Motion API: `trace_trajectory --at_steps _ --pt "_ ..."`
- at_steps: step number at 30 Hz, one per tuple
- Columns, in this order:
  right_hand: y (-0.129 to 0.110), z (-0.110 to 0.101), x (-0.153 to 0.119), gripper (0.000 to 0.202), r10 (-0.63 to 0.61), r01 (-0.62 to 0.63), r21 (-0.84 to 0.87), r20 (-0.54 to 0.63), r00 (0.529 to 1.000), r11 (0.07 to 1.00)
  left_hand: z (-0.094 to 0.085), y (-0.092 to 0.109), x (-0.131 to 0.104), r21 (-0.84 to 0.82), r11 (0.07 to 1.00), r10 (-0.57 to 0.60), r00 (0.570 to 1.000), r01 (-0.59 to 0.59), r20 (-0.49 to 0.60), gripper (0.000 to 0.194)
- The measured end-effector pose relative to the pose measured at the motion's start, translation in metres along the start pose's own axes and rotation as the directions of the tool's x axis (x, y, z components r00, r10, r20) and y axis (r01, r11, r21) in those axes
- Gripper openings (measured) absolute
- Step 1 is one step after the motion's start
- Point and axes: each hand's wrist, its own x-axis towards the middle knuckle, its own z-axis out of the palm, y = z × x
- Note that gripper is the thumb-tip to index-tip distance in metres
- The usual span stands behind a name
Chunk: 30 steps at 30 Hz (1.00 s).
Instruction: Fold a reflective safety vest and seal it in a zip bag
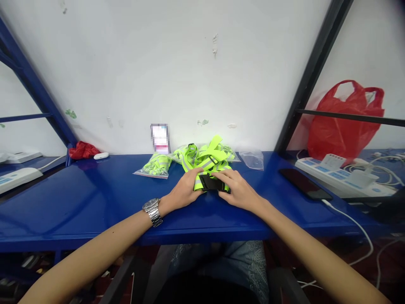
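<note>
Both hands are pressing on a folded neon strap (202,179) with a black buckle (211,183) lying on the blue tabletop (95,198): the left hand (182,192) is gripping its left end, the right hand (238,191) is resting flat over the buckle, fingers loosely curled. The loose straps (207,155) just behind are looking tangled, so a loop could snag and drag the pile forward. The bagged strap (155,166) is sitting clear. The card (160,138) is blurred; no writing is reading legibly anywhere.
</note>
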Motion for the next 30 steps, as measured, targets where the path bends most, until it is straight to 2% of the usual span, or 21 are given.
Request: trace_trajectory --at_steps 3,7,11,15,17,20,23,24,26,28,30 --pt "-0.005 -0.001 0.004 0.054 -0.037 0.037 -0.143 0.003 0.999 0.989 0.002 -0.008 0.001 -0.025 0.999 0.023 1.0 -0.023 -0.002 0.066" --pt "-0.009 -0.005 0.003 0.056 -0.052 0.037 -0.409 -0.023 0.998 0.912 -0.008 -0.019 0.001 0.079 0.981 0.17 0.979 -0.18 0.111 0.08" --pt "-0.002 -0.009 -0.001 0.049 -0.047 0.012 -0.52 -0.054 0.997 0.854 -0.019 -0.021 0.003 0.236 0.936 0.229 0.961 -0.262 0.158 0.074" --pt "0.007 -0.015 -0.009 0.044 -0.05 0.018 -0.527 -0.047 0.998 0.85 -0.021 -0.019 0.004 0.342 0.877 0.266 0.934 -0.338 0.24 0.065" --pt "0.012 -0.017 -0.014 0.046 -0.031 -0.002 -0.508 -0.056 0.998 0.861 -0.022 -0.018 0.002 0.339 0.885 0.233 0.934 -0.32 0.272 0.063" --pt "0.019 -0.018 -0.023 0.06 -0.007 -0.008 -0.413 -0.035 0.999 0.911 -0.025 -0.017 -0.003 0.267 0.949 0.087 0.951 -0.169 0.295 0.057" --pt "0.027 -0.017 -0.032 0.07 0.005 -0.008 -0.263 -0.012 1.0 0.965 -0.029 -0.014 -0.006 0.18 0.984 -0.053 0.945 -0.006 0.322 0.053" --pt "0.029 -0.017 -0.034 0.07 0.011 -0.013 -0.22 -0.012 1.0 0.975 -0.03 -0.012 -0.006 0.17 0.985 -0.059 0.941 0.001 0.333 0.052" --pt "0.032 -0.019 -0.036 0.065 0.004 -0.004 -0.168 -0.004 1.0 0.986 -0.033 -0.01 -0.005 0.206 0.976 -0.005 0.943 -0.067 0.334 0.047" --pt "0.033 -0.023 -0.036 0.06 -0.038 0.038 -0.185 0.004 0.999 0.982 -0.035 -0.009 -0.002 0.309 0.939 0.063 0.959 -0.151 0.276 0.041" --pt "0.031 -0.027 -0.034 0.06 -0.068 0.059 -0.267 -0.025 0.997 0.962 -0.037 -0.008 0.0 0.395 0.906 0.087 0.981 -0.151 0.176 0.041"
